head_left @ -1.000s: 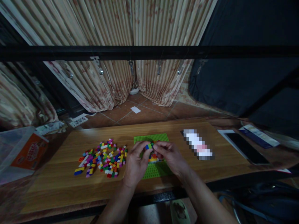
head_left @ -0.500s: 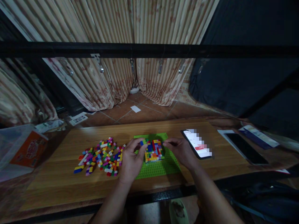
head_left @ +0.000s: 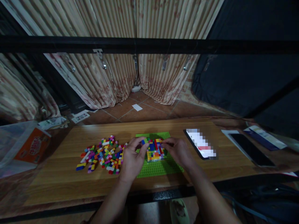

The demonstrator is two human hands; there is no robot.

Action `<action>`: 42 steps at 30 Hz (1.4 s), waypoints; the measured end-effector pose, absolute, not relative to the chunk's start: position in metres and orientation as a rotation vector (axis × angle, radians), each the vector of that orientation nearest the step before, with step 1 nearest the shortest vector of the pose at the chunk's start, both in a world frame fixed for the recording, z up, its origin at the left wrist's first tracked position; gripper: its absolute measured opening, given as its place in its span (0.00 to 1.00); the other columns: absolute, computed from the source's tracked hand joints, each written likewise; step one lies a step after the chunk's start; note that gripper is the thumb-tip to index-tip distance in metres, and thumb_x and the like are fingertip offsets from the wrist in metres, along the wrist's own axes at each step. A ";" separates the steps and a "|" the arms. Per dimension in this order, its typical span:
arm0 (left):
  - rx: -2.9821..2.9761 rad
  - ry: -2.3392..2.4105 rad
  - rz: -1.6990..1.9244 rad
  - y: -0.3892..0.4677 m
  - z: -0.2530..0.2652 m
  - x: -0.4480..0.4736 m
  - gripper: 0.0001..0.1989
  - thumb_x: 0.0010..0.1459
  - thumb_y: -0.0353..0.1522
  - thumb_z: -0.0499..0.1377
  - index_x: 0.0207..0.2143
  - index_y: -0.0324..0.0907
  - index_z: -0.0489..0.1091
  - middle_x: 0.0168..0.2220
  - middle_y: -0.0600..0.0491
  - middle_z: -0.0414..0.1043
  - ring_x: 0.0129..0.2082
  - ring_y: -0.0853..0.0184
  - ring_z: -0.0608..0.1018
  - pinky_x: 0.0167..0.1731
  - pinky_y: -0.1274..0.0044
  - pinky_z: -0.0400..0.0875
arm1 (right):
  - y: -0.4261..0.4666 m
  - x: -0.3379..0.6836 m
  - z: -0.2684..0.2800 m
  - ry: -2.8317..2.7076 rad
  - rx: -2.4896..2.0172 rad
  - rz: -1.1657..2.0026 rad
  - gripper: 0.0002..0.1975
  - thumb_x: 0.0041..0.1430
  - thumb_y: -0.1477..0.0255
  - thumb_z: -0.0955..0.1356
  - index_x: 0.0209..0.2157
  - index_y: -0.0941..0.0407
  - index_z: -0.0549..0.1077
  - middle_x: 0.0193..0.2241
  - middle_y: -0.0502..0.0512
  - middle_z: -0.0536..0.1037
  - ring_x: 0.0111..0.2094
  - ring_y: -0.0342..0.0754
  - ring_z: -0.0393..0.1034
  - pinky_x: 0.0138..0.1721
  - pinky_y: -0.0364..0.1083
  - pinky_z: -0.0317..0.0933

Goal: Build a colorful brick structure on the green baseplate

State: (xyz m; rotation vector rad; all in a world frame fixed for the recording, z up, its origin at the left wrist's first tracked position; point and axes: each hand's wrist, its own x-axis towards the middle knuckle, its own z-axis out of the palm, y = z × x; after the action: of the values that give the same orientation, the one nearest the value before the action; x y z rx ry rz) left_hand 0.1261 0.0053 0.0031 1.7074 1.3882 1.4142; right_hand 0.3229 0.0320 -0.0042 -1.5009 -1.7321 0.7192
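Note:
A block of multicoloured toy building bricks [head_left: 155,152] stands on the green studded baseplate [head_left: 149,171], with red, blue, orange and yellow pieces on top. My left hand [head_left: 132,155] is at its left side, thumb and forefinger closed around blue and green bricks [head_left: 144,141] by the back left corner. Whether these are joined to the block I cannot tell. At the back right corner, my right hand [head_left: 178,151] has its fingertips pinched together against the block. Anything between those fingertips is hidden or too small to make out.
Loose mixed bricks [head_left: 107,155] lie spread on the wooden table [head_left: 58,180], left of my left hand. A lit phone [head_left: 198,143] lies right of the baseplate, and a dark tablet-like device [head_left: 252,149] farther right. A clear plastic box [head_left: 14,155] with an orange label stands at far left.
My right hand has moved slightly left, its fingertips now at the block's back right corner. The left hand keeps its grip by the back left corner. The whole view has shifted slightly.

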 end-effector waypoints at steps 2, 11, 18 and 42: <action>1.713 1.381 1.411 0.005 0.003 0.126 0.10 0.58 0.35 0.59 0.42 0.42 0.73 0.35 0.52 0.74 0.34 0.69 0.75 0.36 0.78 0.71 | 0.032 0.323 -0.002 -1.756 -1.505 0.717 0.08 0.54 0.68 0.67 0.30 0.52 0.79 0.30 0.52 0.81 0.31 0.49 0.74 0.34 0.46 0.63; 1.726 1.375 1.400 0.004 0.005 0.126 0.10 0.58 0.34 0.59 0.42 0.43 0.73 0.34 0.53 0.73 0.33 0.69 0.75 0.36 0.78 0.70 | 0.031 0.320 -0.002 -1.870 -1.512 0.576 0.07 0.54 0.70 0.67 0.31 0.51 0.79 0.31 0.53 0.81 0.33 0.50 0.75 0.36 0.47 0.63; 1.736 1.372 1.401 0.005 0.004 0.127 0.09 0.59 0.34 0.58 0.41 0.42 0.73 0.33 0.53 0.72 0.31 0.70 0.74 0.34 0.78 0.69 | 0.029 0.316 -0.003 -1.797 -1.508 0.613 0.08 0.55 0.70 0.66 0.33 0.53 0.79 0.33 0.54 0.82 0.34 0.51 0.76 0.39 0.48 0.65; 1.721 1.384 1.393 0.005 0.002 0.126 0.09 0.58 0.34 0.59 0.41 0.43 0.73 0.33 0.53 0.74 0.32 0.68 0.75 0.35 0.78 0.70 | 0.036 0.305 -0.028 -1.438 -1.578 0.831 0.20 0.56 0.59 0.65 0.43 0.58 0.75 0.40 0.61 0.79 0.40 0.53 0.74 0.43 0.52 0.66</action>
State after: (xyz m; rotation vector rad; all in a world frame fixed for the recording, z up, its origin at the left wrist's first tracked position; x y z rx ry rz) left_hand 0.1258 0.0046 0.0018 1.7210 1.3839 1.3929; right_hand 0.3046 0.0361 -0.0283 -1.5776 -1.4384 0.8311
